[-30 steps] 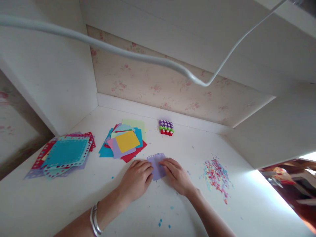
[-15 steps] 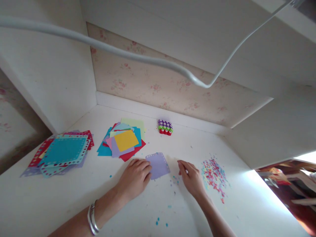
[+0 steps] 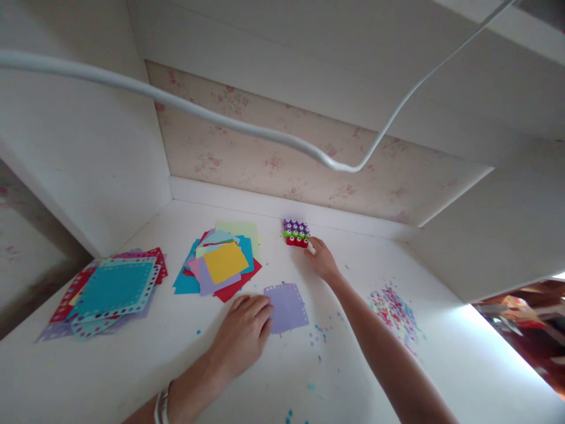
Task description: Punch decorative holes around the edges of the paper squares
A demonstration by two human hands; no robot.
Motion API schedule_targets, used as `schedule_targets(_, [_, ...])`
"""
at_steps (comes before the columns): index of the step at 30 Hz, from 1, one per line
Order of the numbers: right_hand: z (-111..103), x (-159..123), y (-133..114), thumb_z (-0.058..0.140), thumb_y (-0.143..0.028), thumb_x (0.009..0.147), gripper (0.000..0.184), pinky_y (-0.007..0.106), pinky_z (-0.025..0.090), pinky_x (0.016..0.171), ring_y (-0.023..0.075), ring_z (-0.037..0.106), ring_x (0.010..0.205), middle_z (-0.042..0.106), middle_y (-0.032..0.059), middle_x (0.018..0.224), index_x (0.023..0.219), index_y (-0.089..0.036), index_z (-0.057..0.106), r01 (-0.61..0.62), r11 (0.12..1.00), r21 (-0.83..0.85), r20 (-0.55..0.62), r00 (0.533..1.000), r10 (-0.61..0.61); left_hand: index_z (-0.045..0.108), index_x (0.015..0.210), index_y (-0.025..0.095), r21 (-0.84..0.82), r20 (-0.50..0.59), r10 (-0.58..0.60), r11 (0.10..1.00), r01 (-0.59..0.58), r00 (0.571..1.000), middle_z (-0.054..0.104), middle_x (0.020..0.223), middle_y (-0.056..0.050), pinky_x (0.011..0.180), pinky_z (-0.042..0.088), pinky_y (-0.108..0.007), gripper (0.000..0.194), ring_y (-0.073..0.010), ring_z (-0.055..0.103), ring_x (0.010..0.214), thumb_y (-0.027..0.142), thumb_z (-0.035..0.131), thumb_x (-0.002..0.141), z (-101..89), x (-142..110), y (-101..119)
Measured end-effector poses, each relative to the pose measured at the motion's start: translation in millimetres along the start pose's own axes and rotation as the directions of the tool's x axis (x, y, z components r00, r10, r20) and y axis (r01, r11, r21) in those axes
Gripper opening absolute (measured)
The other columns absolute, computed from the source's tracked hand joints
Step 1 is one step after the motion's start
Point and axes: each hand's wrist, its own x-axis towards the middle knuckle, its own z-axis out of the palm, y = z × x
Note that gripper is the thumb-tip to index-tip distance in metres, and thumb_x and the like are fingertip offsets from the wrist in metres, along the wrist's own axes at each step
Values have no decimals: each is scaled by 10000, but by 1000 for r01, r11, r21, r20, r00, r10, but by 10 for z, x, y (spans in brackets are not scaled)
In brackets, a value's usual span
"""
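Two hands are in view. The right hand has its fingers about one small white item; whether the grip is closed on it cannot be told. The left hand is unclenched, fingers loosely bent, resting at the left edge of one purple sheet. The sheet lies flat on the desk, with punched holes along its top edge. Just beside the right grip stands one set of small eyed figures in four rows: two purple, one green, one red. Farther out: two paper piles, one topped by a yellow sheet, the other by a blue sheet, and one scatter of confetti.
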Motion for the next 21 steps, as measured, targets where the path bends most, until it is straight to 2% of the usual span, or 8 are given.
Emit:
schedule_targets(2, [8,77,21,551,-261,871,360,373,446,993,253,585,1177,618,95,1310,1213,-220,658,-11,1000,-24,5,1000,11,649,1129,219,-18,-6,10,1000,-10,1000,678,1224,-55,1006,425,-475,289,-239,609,1133,97,498,916,7,-2,-18])
schedule_targets(5, [-1,76,68,592,-303,866,274,363,469,909,260,639,1053,683,95,1182,1110,-235,696,-59,997,-52,-5,998,59,644,1150,223,-33,-2,22,999,-23,1000,663,1258,-57,1012,423,-466,354,-229,597,1157,42,473,897,16,-7,-45])
schedule_targets(10, [-64,-50,126,624,-288,833,183,359,474,844,232,662,927,704,89,1043,993,-212,673,-113,993,-16,-35,993,112,659,1089,208,-26,15,10,1000,-9,1000,671,1186,-66,993,433,-488,250,-244,612,1103,95,498,934,19,-11,-48])
schedule_targets(13, [-98,-181,86,631,-293,830,228,370,495,858,221,677,925,713,77,997,1039,-204,633,-106,991,87,-23,994,108,672,1083,208,-29,12,15,999,-15,1000,673,1146,-63,981,443,-481,231,-246,609,1089,108,533,928,-2,-2,-21])
schedule_targets(17, [-130,-511,-102,643,-381,841,380,350,550,859,206,705,957,713,86,1065,1165,-203,557,-71,957,283,34,997,64,677,1098,223,-29,22,22,999,-21,1000,675,1109,-58,974,453,-488,211,-254,604,1078,160,563,932,-40,3,6])
schedule_targets(20, [-152,-857,-336,675,-389,823,418,337,578,852,206,719,964,710,76,1106,1184,-222,545,-59,895,442,133,991,0,628,1200,207,-41,-1,-4,999,4,1000,660,1166,-80,976,466,-496,272,-271,592,1103,224,597,930,-39,-9,-3])
schedule_targets(21, [-154,-973,-423,688,-376,817,406,342,583,853,211,722,962,708,73,1110,1170,-226,553,-78,850,522,189,982,-26,600,1243,199,-50,-20,-14,999,13,1000,648,1198,-94,978,472,-496,323,-279,586,1120,257,615,926,-31,-14,-8])
